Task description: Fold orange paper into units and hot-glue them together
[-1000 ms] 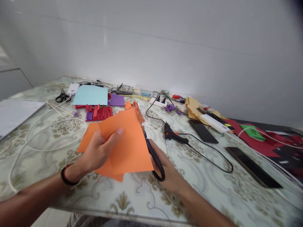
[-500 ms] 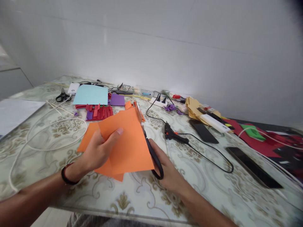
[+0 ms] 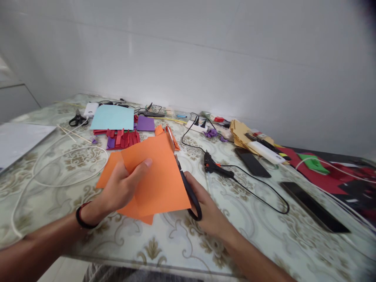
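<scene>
An orange sheet of paper (image 3: 160, 176) is pinched in my left hand (image 3: 122, 188), thumb on top and fingers hidden underneath. My right hand (image 3: 207, 209) is wrapped round the black handles of a pair of scissors (image 3: 191, 194). The scissors stand along the sheet's right edge, one blade showing at its upper right corner; part of them is hidden behind the paper. More orange paper (image 3: 138, 213) lies on the table beneath. Just beyond the sheet are folded orange pieces (image 3: 175, 144) and folded red strips (image 3: 126, 139).
A black glue gun (image 3: 217, 166) with its cable lies right of my hands, near two dark phones (image 3: 252, 162). At the back are a light blue sheet (image 3: 113, 117), a purple square (image 3: 145, 123) and a white power strip (image 3: 196, 126). A white cable (image 3: 69, 184) loops on the left.
The scissors and my right hand have shifted very slightly up and left. My left hand keeps its hold on the orange sheet, and the rest looks the same.
</scene>
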`<state>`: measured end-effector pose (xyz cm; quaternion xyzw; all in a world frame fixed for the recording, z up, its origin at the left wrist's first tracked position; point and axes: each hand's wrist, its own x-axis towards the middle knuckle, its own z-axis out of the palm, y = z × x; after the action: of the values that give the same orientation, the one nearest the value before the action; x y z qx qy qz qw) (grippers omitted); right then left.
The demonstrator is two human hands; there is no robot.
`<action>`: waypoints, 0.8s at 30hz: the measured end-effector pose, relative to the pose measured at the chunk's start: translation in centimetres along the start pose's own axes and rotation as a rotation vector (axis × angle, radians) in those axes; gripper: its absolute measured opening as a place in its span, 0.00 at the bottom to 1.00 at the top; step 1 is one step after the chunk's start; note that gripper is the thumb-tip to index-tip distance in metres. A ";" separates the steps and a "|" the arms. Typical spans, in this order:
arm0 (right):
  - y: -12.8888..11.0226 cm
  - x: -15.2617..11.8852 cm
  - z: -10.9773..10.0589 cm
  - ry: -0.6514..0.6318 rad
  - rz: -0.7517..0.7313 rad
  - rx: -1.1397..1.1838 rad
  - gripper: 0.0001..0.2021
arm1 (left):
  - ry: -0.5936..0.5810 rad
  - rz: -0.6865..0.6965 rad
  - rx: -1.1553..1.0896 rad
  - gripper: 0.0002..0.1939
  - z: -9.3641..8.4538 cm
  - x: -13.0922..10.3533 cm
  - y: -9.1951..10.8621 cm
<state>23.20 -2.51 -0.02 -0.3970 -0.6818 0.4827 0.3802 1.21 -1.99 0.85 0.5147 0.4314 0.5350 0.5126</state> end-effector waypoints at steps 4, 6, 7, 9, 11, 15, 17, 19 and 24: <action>-0.1 0.0 0.1 -0.032 0.082 0.109 0.25 | 0.002 -0.018 -0.005 0.18 0.0 -0.1 0.0; -0.1 0.0 0.2 -0.043 0.085 0.132 0.24 | 0.011 -0.015 0.009 0.18 0.0 -0.1 -0.1; -0.1 0.1 0.2 -0.046 0.083 0.142 0.24 | 0.016 -0.012 0.014 0.18 0.0 -0.1 -0.1; 0.0 0.1 0.2 -0.050 0.078 0.154 0.24 | 0.027 -0.005 0.012 0.18 -0.1 0.0 -0.1; 0.0 0.0 0.2 -0.047 0.074 0.160 0.24 | 0.034 -0.001 -0.008 0.17 -0.1 0.1 -0.2; 0.0 0.0 0.3 -0.057 0.074 0.170 0.21 | 0.033 0.001 -0.023 0.17 -0.1 0.1 -0.2; 0.0 0.0 0.3 -0.063 0.070 0.173 0.20 | 0.034 -0.002 -0.009 0.17 -0.1 0.1 -0.2; 0.1 0.0 0.3 -0.063 0.063 0.174 0.20 | 0.033 -0.007 0.001 0.17 -0.1 0.1 -0.2; 0.4 -0.1 0.3 -0.071 0.057 0.170 0.19 | 0.029 -0.006 -0.024 0.18 -0.1 0.1 -0.2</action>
<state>23.06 -2.60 -0.50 -0.3650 -0.6399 0.5632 0.3743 1.12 -1.81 0.62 0.4993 0.4338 0.5459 0.5144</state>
